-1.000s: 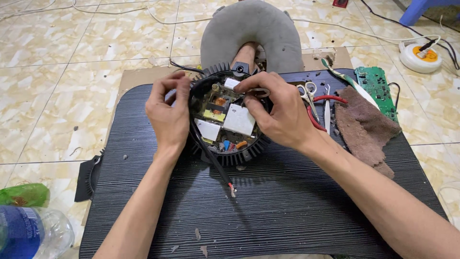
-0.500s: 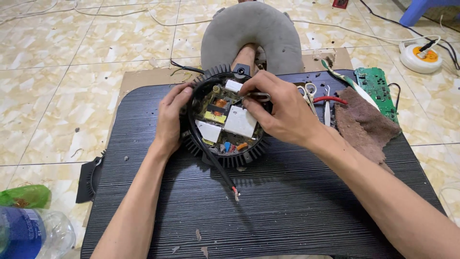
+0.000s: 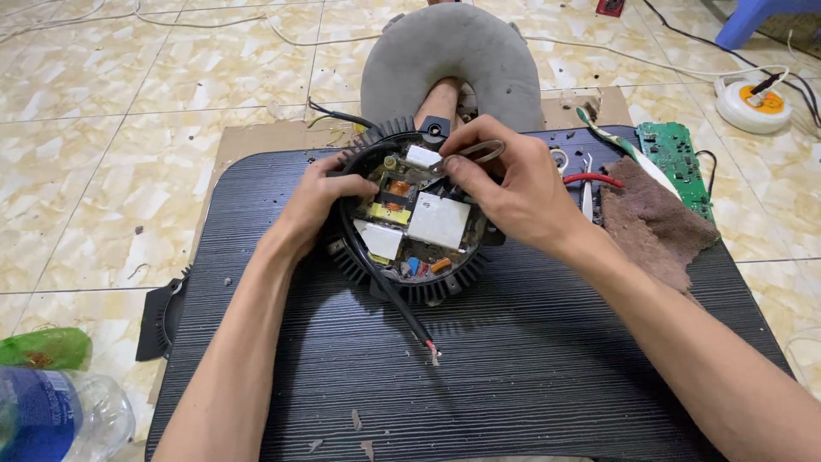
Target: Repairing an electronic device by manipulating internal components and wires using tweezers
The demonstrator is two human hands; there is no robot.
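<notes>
Since half a second ago, both hands have slid a little: the left hand (image 3: 318, 198) has moved more onto the left rim of the round black lamp housing (image 3: 410, 224), and the right hand (image 3: 513, 184) has come in over the top edge.

From the head camera, the housing lies flat on the ribbed black mat (image 3: 479, 359), near its far edge. It has fins all around and a circuit board (image 3: 419, 218) inside, with white blocks, a yellow part and small orange and blue bits. The left hand curls around the left rim, fingers bent and touching it. The right hand pinches a thin metal tool (image 3: 475, 154) between thumb and fingers, right over the top of the board (I cannot tell if the tip touches the board). A black cable (image 3: 389, 291) runs from the housing toward the person and ends in bare wire tips.

To the right lie a brown rag (image 3: 654, 227), red-handled pliers (image 3: 593, 180) and a green circuit board (image 3: 676, 162). A grey cushion (image 3: 453, 60) sits behind the housing on the tiled floor (image 3: 111, 128). A plastic bottle (image 3: 60, 419) lies at the bottom left.
</notes>
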